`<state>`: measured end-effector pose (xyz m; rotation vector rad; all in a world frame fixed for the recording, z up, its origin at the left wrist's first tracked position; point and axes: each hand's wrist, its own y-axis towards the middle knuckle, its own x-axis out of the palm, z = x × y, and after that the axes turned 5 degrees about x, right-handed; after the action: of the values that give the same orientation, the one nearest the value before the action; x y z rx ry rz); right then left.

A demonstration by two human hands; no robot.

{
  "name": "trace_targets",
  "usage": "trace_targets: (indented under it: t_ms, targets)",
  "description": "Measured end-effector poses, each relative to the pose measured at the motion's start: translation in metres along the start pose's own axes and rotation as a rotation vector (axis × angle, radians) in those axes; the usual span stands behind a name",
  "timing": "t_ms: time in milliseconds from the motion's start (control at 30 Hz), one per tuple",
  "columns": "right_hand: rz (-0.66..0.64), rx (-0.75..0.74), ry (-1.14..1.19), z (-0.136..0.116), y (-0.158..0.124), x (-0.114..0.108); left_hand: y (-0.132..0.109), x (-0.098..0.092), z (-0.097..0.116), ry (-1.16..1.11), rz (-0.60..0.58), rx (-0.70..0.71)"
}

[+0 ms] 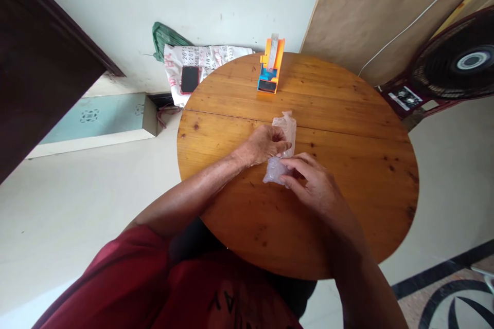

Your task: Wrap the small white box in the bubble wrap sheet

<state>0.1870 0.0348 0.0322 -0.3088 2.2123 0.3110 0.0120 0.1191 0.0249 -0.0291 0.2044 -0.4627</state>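
A pale, see-through sheet that looks like bubble wrap (286,126) lies on the round wooden table (224,139). Its far part is flat and pinkish, while the near part is a rolled, lilac bundle (275,170). What is inside the bundle, if anything, I cannot make out. My left hand (266,144) is closed, fingers curled and pinching the sheet just beyond the bundle. From the right, my right hand (312,177) grips the bundle's side between thumb and fingers.
An orange and blue tape dispenser (271,67) stands at the table's far side. Beyond the left edge, a phone (189,79) lies on a printed white sack (173,56) beside a green bag (168,38). A large fan (459,61) is at right.
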Motion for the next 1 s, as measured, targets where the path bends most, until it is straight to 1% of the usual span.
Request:
trace_targets:
  t_ms: [100, 367, 500, 633, 733, 800, 900, 1000]
  targets:
    - [0.001, 0.005, 0.011, 0.0, 0.0, 0.001, 0.001, 0.001, -0.001, 0.002, -0.001, -0.037]
    - [0.0, 0.024, -0.007, -0.001, 0.0, 0.0, 0.005, 0.006, -0.011, 0.03, 0.045, -0.054]
    - [-0.006, 0.021, -0.019, 0.0, 0.0, 0.0, 0.005, 0.01, -0.014, 0.04, 0.093, -0.069]
    - [0.052, -0.027, -0.07, 0.003, 0.001, 0.0, 0.004, 0.011, -0.017, 0.07, 0.13, -0.041]
    - [0.095, -0.076, -0.13, 0.004, 0.002, -0.001, 0.004, 0.011, -0.019, 0.038, 0.141, -0.036]
    - [0.078, -0.091, -0.143, 0.004, 0.003, -0.002, 0.005, 0.011, -0.018, -0.007, 0.136, -0.044]
    - [0.045, -0.102, -0.132, 0.004, 0.004, -0.002, 0.007, 0.009, -0.013, -0.082, 0.126, -0.121]
    - [0.053, -0.105, -0.113, 0.004, 0.004, 0.0, 0.01, 0.004, -0.004, -0.08, 0.116, -0.176]
